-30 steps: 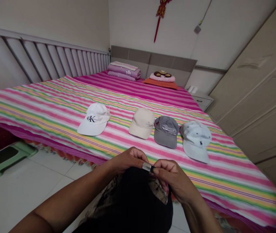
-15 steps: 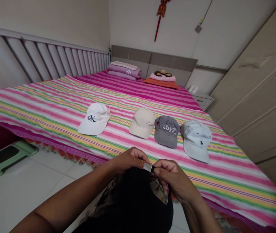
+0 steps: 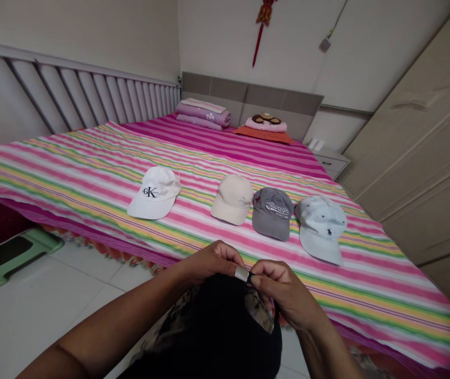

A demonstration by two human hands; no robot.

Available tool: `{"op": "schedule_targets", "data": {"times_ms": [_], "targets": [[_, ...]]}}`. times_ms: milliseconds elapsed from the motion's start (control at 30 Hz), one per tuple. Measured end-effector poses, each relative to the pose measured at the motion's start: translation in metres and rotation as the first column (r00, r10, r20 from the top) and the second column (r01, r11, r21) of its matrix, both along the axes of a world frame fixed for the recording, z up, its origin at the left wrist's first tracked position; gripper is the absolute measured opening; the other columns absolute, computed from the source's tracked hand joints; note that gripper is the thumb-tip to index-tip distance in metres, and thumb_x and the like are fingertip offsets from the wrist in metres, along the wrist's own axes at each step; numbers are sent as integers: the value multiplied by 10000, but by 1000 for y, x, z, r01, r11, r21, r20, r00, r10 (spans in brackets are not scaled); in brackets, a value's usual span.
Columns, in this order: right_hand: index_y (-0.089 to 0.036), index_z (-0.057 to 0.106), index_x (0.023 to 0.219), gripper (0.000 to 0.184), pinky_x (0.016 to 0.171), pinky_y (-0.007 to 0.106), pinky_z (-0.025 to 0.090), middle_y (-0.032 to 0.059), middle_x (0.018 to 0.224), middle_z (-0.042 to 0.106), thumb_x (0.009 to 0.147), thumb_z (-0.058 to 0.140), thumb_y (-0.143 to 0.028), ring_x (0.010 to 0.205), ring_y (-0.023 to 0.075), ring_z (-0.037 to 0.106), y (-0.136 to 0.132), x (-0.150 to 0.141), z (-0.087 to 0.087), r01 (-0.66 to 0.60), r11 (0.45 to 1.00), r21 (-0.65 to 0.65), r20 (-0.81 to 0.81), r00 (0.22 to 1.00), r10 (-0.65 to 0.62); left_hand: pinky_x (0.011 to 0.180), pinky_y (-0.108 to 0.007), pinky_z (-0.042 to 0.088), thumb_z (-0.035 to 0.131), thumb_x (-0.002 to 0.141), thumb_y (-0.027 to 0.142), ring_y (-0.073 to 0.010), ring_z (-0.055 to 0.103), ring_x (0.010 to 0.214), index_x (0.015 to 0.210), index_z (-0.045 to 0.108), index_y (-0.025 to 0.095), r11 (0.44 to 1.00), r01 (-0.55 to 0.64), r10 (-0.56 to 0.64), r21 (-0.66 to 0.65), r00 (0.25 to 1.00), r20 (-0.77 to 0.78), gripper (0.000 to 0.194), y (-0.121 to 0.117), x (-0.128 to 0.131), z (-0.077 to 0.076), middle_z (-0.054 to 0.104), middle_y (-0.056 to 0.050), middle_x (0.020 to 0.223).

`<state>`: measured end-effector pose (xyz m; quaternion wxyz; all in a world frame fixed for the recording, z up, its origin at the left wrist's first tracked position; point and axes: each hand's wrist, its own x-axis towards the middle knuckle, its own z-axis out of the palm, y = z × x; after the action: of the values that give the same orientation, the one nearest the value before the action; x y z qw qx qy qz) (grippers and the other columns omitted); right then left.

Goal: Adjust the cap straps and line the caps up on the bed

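Observation:
A black cap (image 3: 225, 321) is held near my body, its back opening and strap facing up and to the right. My left hand (image 3: 215, 260) pinches the strap beside its silver metal buckle (image 3: 241, 273). On the buckle's other side, my right hand (image 3: 282, 287) grips the dark strap end between thumb and fingers. Beyond my hands, a white CK cap (image 3: 157, 193), a beige cap (image 3: 232, 200), a grey cap (image 3: 272, 214) and a pale blue cap (image 3: 322, 230) lie in a row on the bed. The black cap's brim is hidden.
The bed has a striped sheet (image 3: 102, 179), with folded purple bedding (image 3: 203, 114) and a pink folded item (image 3: 266, 123) by the headboard (image 3: 225, 89). A green stool (image 3: 11, 263) stands on the floor at left. A wardrobe (image 3: 418, 158) rises at right.
Both hands keep nearly the same hold on the black cap's strap and buckle. The view has shifted very slightly; the caps on the bed have not moved.

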<state>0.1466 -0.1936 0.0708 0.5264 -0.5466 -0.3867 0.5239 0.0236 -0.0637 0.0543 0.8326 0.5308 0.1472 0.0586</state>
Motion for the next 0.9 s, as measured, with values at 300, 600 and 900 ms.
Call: {"op": "schedule_targets", "data": {"times_ms": [300, 600, 900], "targets": [[-151, 544, 621, 239, 323, 155, 199, -78, 396, 414, 688, 649, -355, 320, 27, 287, 1, 1, -6, 23, 1000, -2, -15, 1000, -23, 454, -160, 299, 756, 515, 234, -43, 443, 457, 626, 683, 112, 1000, -22, 22, -20, 1000, -4, 181, 1, -2, -5, 584, 7, 520], [-157, 516, 640, 244, 326, 163, 167, -87, 372, 398, 680, 641, -362, 311, 31, 264, 1, 0, -9, 61, 998, -2, -18, 998, -61, 514, -151, 352, 769, 537, 218, -48, 504, 514, 710, 624, 111, 996, -41, 50, -74, 992, 116, 251, -1, 1, -12, 608, -1, 609], [-150, 533, 612, 227, 337, 173, 130, -80, 353, 397, 676, 652, -333, 312, 30, 259, 3, -2, -10, 97, 995, 10, -78, 992, -96, 544, -167, 350, 733, 596, 235, -60, 500, 558, 695, 619, 112, 989, -140, 130, 47, 977, 168, 195, -3, -2, -15, 608, -9, 640]]}}
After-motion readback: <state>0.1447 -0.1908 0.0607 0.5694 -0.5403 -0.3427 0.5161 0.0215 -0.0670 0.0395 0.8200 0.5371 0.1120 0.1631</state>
